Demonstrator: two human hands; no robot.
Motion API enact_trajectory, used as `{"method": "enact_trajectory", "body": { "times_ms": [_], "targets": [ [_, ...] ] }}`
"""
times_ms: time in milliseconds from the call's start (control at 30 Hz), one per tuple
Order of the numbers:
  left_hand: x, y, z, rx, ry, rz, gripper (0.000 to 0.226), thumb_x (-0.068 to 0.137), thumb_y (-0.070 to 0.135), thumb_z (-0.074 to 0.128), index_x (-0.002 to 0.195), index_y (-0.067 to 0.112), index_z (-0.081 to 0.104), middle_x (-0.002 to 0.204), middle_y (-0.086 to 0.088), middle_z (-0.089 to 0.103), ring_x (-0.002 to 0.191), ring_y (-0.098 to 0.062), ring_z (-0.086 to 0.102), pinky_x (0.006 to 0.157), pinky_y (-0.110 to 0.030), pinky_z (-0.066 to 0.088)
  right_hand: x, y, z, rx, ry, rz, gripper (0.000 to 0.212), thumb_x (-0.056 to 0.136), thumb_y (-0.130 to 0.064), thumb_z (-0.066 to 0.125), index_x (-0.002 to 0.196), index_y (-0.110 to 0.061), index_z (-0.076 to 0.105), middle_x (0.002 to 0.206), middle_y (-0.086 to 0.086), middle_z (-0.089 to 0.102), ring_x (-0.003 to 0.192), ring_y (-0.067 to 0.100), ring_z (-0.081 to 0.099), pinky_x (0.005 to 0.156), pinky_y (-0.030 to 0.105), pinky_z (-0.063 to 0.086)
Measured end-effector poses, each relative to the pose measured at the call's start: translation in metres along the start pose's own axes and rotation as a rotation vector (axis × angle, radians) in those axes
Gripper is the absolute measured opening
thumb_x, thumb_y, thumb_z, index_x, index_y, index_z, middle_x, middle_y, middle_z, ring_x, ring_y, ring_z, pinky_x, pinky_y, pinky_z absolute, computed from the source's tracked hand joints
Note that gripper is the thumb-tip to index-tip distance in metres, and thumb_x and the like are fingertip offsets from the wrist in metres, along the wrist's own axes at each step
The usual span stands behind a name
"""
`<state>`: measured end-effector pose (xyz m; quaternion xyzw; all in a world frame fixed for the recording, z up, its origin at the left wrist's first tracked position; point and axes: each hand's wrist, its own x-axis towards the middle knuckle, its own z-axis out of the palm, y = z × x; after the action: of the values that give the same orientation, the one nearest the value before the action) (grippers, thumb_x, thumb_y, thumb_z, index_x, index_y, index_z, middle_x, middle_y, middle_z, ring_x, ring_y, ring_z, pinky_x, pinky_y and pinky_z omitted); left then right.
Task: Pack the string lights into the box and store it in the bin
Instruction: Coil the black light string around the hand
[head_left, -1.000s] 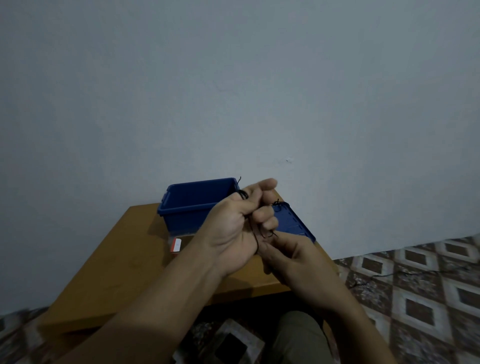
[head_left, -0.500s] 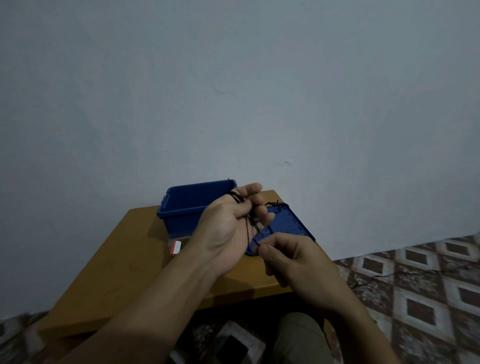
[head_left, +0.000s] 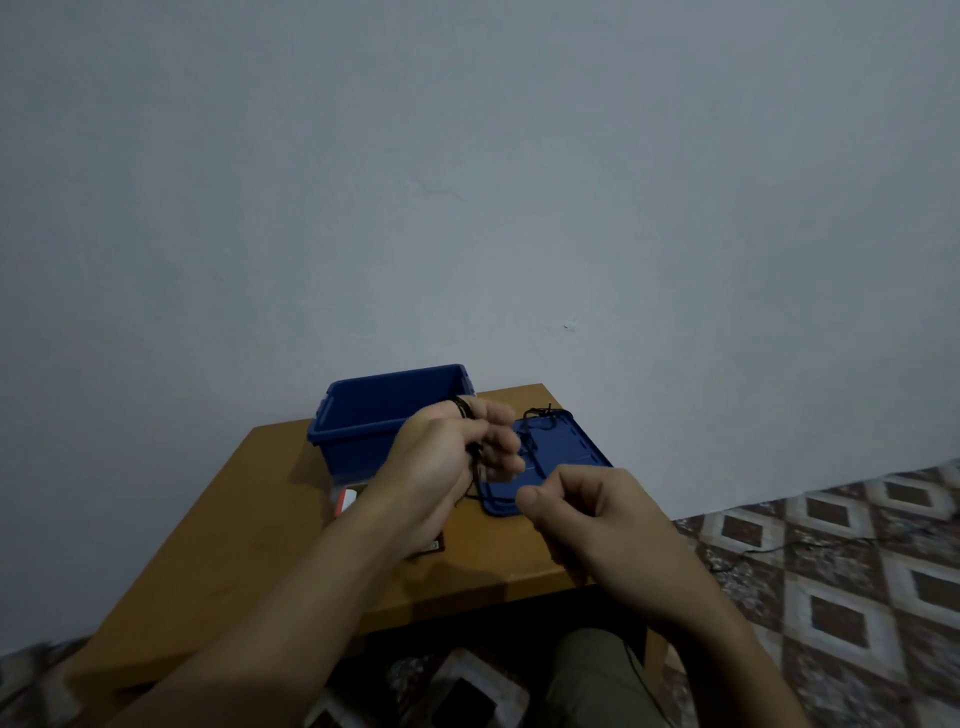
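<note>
Your right hand (head_left: 587, 514) has drawn back toward you, away from your left hand (head_left: 441, 462). Its fingers are curled and pinch a strand of the string lights (head_left: 463, 408). Your left fingers curl round the black coil wound over them. Just behind that grip sits the blue bin (head_left: 363, 415). Its lid (head_left: 566, 452) lies flat beyond your right hand, with loose wire across it.

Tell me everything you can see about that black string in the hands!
The string lights look like a thin black wire; no bulbs can be made out. Several loops are wound round fingers of the left hand, and a strand hangs down across its palm. Another bit lies tangled on the blue lid. The right hand seems to pinch a strand.
</note>
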<state>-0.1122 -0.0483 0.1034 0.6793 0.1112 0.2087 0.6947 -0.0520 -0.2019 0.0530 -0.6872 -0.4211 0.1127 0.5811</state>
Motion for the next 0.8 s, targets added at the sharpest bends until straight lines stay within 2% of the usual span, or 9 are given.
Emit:
{"method": "enact_trajectory", "body": {
  "times_ms": [100,200,300,400,500,567,633,767,800],
  "targets": [
    [-0.005,0.000,-0.002,0.124,-0.135,-0.106,0.030,0.098,-0.006,0.031,0.099,-0.008,0.060,0.074,-0.021,0.064,0.073,-0.032,0.061,0.066,-0.036,0.055,0.000,0.001,-0.004,0.039,0.008,-0.007,0.037,0.096,-0.037,0.063,0.069,-0.013,0.053,0.052,-0.006,0.046,0.045,0.008,0.035,0.049,0.021,0.033],
    [-0.007,0.001,-0.003,0.257,-0.247,-0.172,0.031,0.095,-0.003,0.032,0.094,-0.007,0.063,0.072,-0.022,0.063,0.064,-0.031,0.060,0.057,-0.034,0.051,-0.002,0.000,-0.009,0.073,-0.054,-0.017,0.025,0.096,-0.018,0.064,0.072,-0.010,0.059,0.053,-0.009,0.047,0.045,0.001,0.036,0.048,0.012,0.031],
    [-0.009,0.000,-0.007,0.425,-0.361,-0.219,0.030,0.100,0.012,0.039,0.092,0.000,0.065,0.060,-0.011,0.054,0.044,-0.020,0.043,0.045,-0.030,0.032,-0.003,0.000,-0.017,0.111,-0.055,-0.064,0.011,0.096,-0.005,0.061,0.088,-0.004,0.069,0.056,-0.010,0.054,0.046,-0.002,0.045,0.048,0.009,0.036],
    [-0.010,-0.004,-0.011,0.334,-0.504,-0.315,0.050,0.104,0.041,0.035,0.075,0.011,0.061,0.049,0.002,0.036,0.039,-0.011,0.024,0.044,-0.029,0.015,-0.004,-0.002,-0.019,0.129,-0.019,-0.141,0.012,0.098,-0.007,0.058,0.095,-0.001,0.069,0.063,-0.009,0.066,0.051,-0.005,0.055,0.051,0.008,0.043],
    [-0.010,-0.006,-0.011,0.177,-0.642,-0.366,0.067,0.099,0.064,0.028,0.059,0.014,0.047,0.043,0.005,0.026,0.036,-0.009,0.018,0.043,-0.029,0.011,-0.001,-0.001,-0.012,0.087,0.054,-0.199,0.011,0.098,-0.015,0.060,0.094,-0.010,0.069,0.077,0.000,0.073,0.066,0.004,0.065,0.062,0.019,0.049],
    [-0.010,-0.005,-0.011,0.111,-0.721,-0.388,0.069,0.097,0.070,0.026,0.055,0.016,0.036,0.044,0.003,0.023,0.038,-0.013,0.014,0.042,-0.030,0.010,0.002,0.004,-0.008,0.102,0.103,-0.231,0.011,0.095,-0.022,0.064,0.093,-0.012,0.069,0.085,0.009,0.073,0.080,0.023,0.070,0.075,0.039,0.057],
    [-0.011,-0.004,-0.013,0.061,-0.767,-0.407,0.068,0.096,0.071,0.026,0.055,0.017,0.031,0.045,0.001,0.025,0.039,-0.015,0.013,0.042,-0.029,0.011,0.003,0.006,-0.006,0.113,0.146,-0.263,0.016,0.091,-0.027,0.066,0.090,-0.011,0.068,0.084,0.011,0.072,0.080,0.029,0.069,0.075,0.044,0.057],
    [-0.011,-0.004,-0.016,-0.090,-0.866,-0.472,0.064,0.099,0.063,0.033,0.060,0.013,0.041,0.041,0.006,0.030,0.032,-0.006,0.021,0.038,-0.023,0.013,0.003,0.005,-0.007,0.158,0.133,-0.289,0.016,0.092,-0.026,0.061,0.090,-0.012,0.069,0.071,-0.004,0.066,0.060,0.002,0.057,0.059,0.015,0.043],
    [-0.010,-0.004,-0.017,-0.130,-0.891,-0.488,0.063,0.100,0.060,0.035,0.060,0.012,0.043,0.040,0.006,0.031,0.031,-0.006,0.022,0.037,-0.024,0.012,0.003,0.006,-0.008,0.154,0.127,-0.290,0.016,0.093,-0.025,0.060,0.092,-0.013,0.070,0.068,-0.007,0.065,0.057,0.000,0.054,0.056,0.012,0.040]
  ]
}}
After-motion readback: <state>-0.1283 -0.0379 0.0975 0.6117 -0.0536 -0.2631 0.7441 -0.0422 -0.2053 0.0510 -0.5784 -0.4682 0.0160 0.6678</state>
